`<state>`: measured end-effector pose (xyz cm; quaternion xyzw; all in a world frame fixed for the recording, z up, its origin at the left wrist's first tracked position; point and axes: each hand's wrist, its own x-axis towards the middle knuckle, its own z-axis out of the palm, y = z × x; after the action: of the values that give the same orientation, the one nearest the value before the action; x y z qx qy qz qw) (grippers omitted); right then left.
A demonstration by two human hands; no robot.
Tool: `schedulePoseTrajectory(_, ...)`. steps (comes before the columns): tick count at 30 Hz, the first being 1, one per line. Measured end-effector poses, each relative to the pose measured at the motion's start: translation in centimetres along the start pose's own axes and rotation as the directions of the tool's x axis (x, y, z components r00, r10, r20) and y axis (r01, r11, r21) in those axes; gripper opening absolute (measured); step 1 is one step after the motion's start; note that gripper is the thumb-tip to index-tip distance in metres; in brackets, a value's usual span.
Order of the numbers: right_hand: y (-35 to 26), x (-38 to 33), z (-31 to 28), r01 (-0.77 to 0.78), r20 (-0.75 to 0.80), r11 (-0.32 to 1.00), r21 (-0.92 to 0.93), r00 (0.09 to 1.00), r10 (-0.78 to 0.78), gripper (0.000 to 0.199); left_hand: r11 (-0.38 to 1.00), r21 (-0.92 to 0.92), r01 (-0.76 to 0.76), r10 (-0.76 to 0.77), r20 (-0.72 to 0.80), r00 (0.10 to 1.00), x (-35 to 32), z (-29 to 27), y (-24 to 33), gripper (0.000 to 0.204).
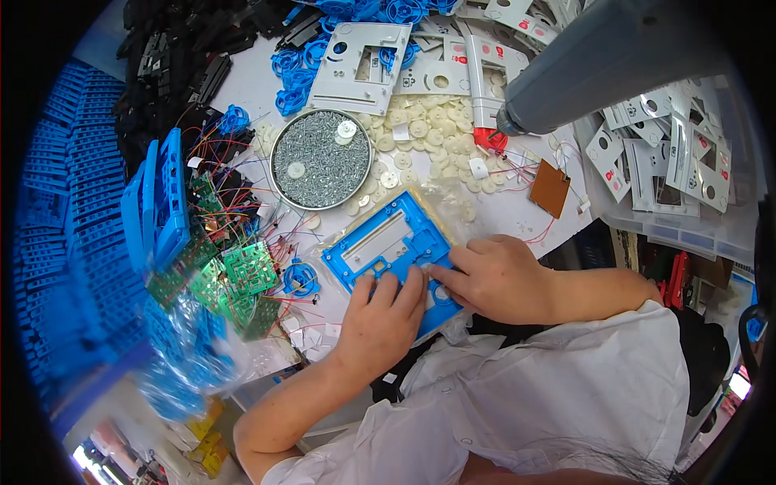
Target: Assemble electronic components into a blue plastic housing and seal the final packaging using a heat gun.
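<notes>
A blue plastic housing panel (420,234) with a pale slotted strip lies tilted on a yellowish pad in clear plastic wrap, close in front of me. My left hand (380,323) rests on its near left part, fingers bent over the panel and gripping it. From the right, my right hand (497,279) reaches onto the same panel, its thumb and fingertips pressed together beside my left fingertips. What is between them is mostly hidden. A white disc (441,293) shows on the panel under my right hand. A round metal tray of small screws (319,158) stands just beyond the panel.
A grey powered screwdriver (598,69) hangs at upper right. Cream plastic discs (436,121) spread behind the panel. Green circuit boards (246,271) with wires and stacked blue housings (81,186) lie left. White panels (679,153) fill a clear bin at right; black parts (174,65) are heaped far left.
</notes>
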<state>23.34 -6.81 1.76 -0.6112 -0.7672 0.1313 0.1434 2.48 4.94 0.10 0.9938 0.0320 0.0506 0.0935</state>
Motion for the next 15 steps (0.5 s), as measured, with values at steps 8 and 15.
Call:
schedulePoseTrajectory(8, 0.1, 0.0, -0.8, 0.146, 0.088, 0.976, -0.160, 0.987, -0.133, 0.029, 0.990, -0.097, 0.104, -0.117, -0.136, 0.984, -1.1, 1.4, 1.0, 0.045)
schedulePoseTrajectory(15, -1.4, -0.2, -0.2, 0.198, 0.130, 0.955, -0.220, 0.976, -0.172, 0.032, 0.987, -0.133, 0.090, -0.115, -0.199, 0.973, -1.1, 1.4, 0.9, 0.048)
